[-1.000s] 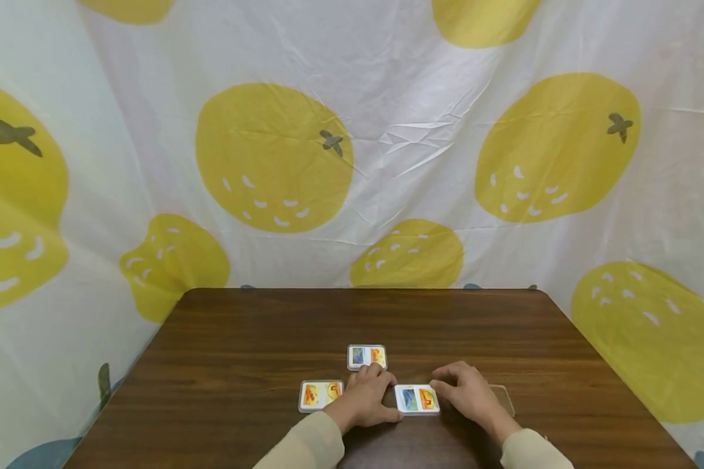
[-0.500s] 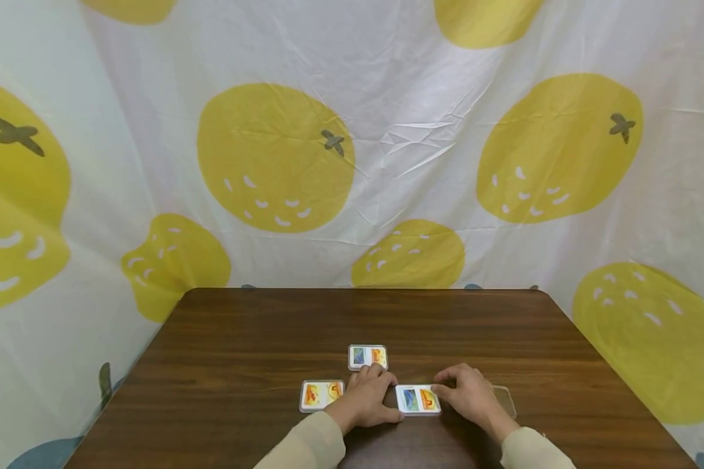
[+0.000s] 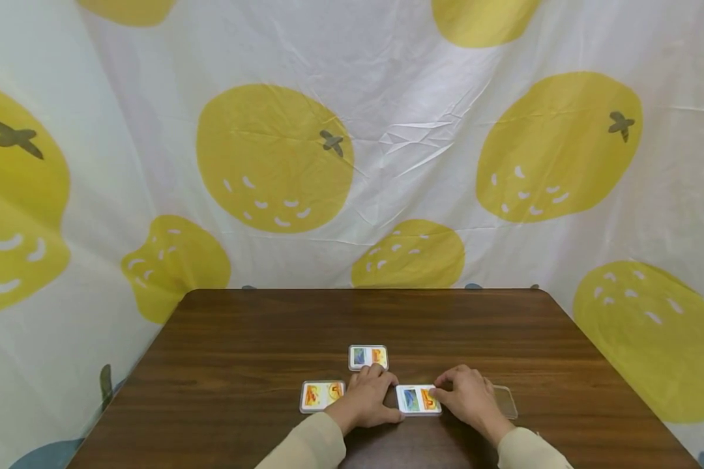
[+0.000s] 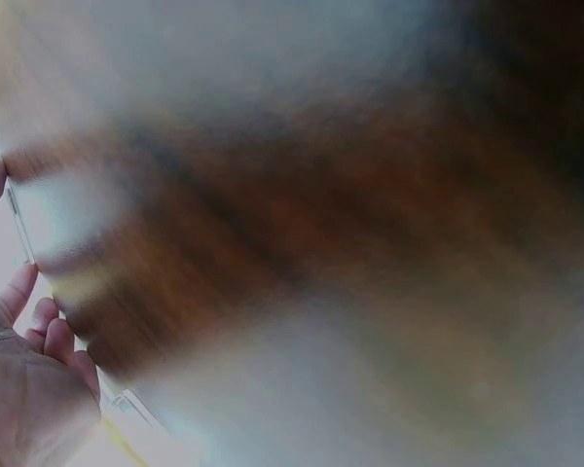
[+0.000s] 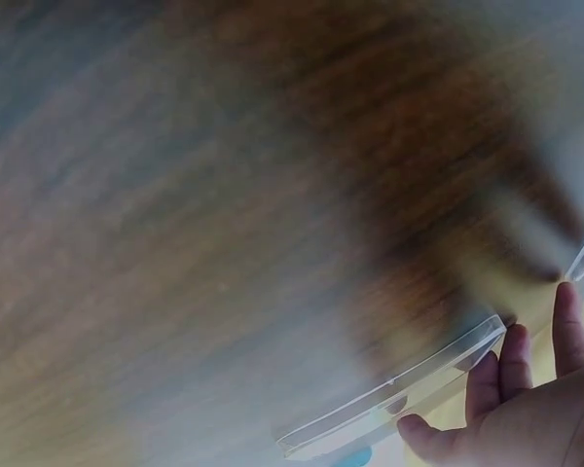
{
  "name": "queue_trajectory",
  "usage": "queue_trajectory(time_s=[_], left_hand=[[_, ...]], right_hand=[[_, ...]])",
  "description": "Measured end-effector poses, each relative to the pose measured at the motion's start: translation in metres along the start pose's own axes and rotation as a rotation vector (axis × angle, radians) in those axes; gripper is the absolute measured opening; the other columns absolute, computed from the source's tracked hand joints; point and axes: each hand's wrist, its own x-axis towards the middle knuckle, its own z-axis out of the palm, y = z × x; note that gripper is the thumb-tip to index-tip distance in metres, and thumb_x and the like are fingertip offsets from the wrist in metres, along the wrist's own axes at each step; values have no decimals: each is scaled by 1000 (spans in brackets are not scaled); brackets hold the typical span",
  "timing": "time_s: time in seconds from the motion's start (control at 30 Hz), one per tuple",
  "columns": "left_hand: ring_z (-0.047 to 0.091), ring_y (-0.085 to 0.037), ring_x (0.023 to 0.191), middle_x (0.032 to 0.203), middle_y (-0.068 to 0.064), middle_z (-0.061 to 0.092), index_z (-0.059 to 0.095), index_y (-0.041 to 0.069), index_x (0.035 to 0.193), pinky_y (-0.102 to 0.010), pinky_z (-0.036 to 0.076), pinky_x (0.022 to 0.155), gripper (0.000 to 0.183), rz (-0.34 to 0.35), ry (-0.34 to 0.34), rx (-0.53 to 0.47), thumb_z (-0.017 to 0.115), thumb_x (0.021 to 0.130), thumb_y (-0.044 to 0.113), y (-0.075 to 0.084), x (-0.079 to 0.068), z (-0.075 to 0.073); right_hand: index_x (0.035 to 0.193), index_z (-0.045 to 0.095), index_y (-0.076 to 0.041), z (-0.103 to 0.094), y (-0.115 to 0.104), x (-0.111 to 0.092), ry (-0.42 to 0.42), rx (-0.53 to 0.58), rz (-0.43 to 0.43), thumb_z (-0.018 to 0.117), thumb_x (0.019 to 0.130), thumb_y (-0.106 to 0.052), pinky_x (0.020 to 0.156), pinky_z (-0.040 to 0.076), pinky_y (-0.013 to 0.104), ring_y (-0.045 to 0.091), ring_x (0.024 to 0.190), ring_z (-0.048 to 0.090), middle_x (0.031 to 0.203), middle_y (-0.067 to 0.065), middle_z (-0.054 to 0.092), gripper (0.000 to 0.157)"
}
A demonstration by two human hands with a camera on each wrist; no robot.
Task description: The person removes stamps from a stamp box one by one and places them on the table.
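In the head view, a white card with a blue and an orange picture (image 3: 410,400) lies in a shallow clear plastic case on the table. My left hand (image 3: 366,397) spans the case's left end, thumb at its near corner and index finger at its far corner. At the right end, my right hand (image 3: 468,395) pinches the card's edge, its thumb tip overlapping the orange picture. Beside that hand lies a clear plastic lid (image 3: 506,402), partly hidden by it. The right wrist view shows the lid's edge (image 5: 399,394) next to the fingers.
Two more cased cards lie on the brown wooden table (image 3: 240,352): one with orange pictures (image 3: 313,395) left of my left hand, partly covered by it, and another (image 3: 364,356) just beyond its fingertips. A fruit-patterned white cloth (image 3: 399,176) hangs behind the table.
My right hand has shifted slightly, and its thumb now reaches a little further over the card's right end. The left hand and the other cards stay in place.
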Motion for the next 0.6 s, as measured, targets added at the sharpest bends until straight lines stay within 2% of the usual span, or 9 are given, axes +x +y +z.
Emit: queue_trajectory(time_s=[0.6], left_hand=[[43, -17, 111, 120, 3, 48, 60, 22, 121, -38, 34, 97, 52, 4, -9, -6, 76, 81, 50, 2, -3, -3]], right_hand=[[84, 72, -18, 4, 1, 1, 42, -36, 12, 76, 84, -31, 97, 26, 73, 42, 109, 54, 109, 11, 64, 13]])
